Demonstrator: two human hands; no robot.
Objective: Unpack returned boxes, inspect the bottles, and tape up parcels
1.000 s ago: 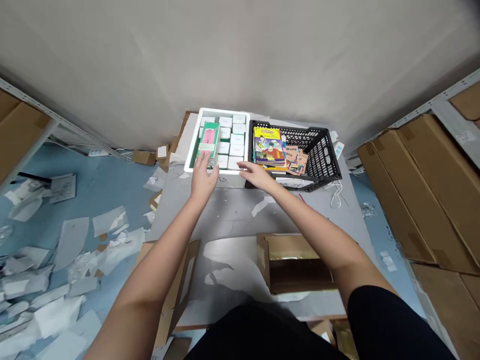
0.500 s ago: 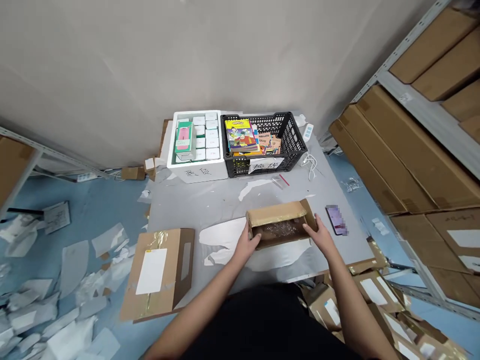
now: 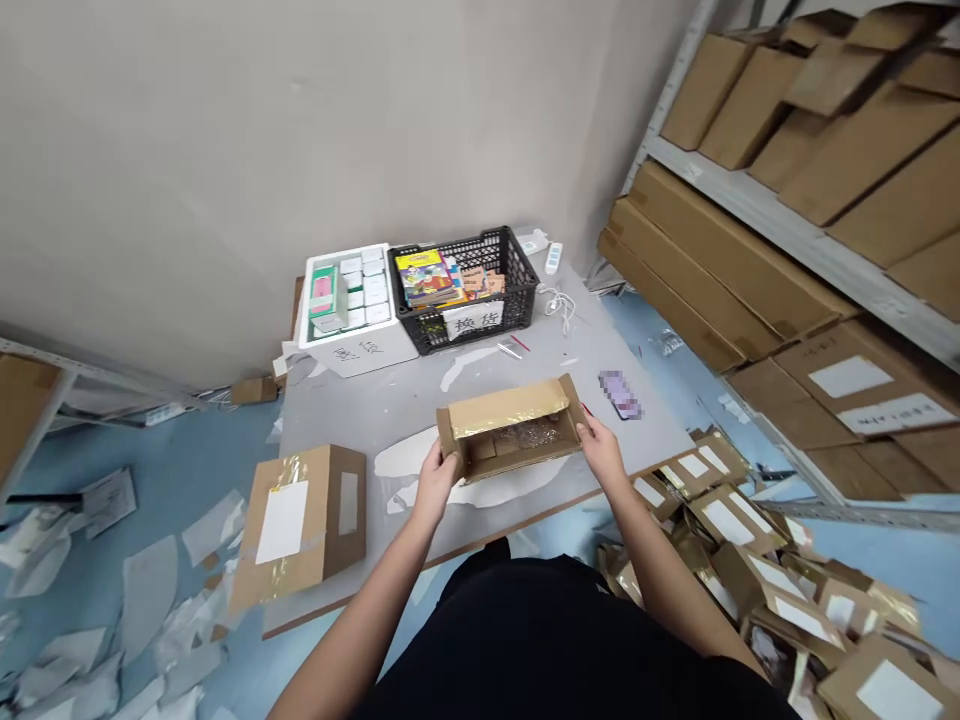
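Note:
An open cardboard box (image 3: pixel 510 405) is held between both hands above the grey table (image 3: pixel 352 405), its opening facing me. Clear crumpled plastic (image 3: pixel 532 433) lies inside it. My left hand (image 3: pixel 436 480) grips the box's left end. At the right end, my right hand (image 3: pixel 600 447) is closed on the side wall, and a thin red item shows by its fingers. White torn paper (image 3: pixel 409 455) lies beneath the box. A larger taped carton (image 3: pixel 300 520) stands at the table's left corner.
A white foam box (image 3: pixel 337 350) of small cartons and a black crate (image 3: pixel 517 310) of books stand at the back. A phone (image 3: pixel 620 394) lies on the right. Shelves (image 3: pixel 750 200) and piled cartons (image 3: pixel 727 520) are further right; packing scraps (image 3: pixel 150 590) litter the left floor.
The view has turned to the right, showing more shelf and carton pile. The box has tilted in my hands, and its left flap now shows. Both hands still hold its ends.

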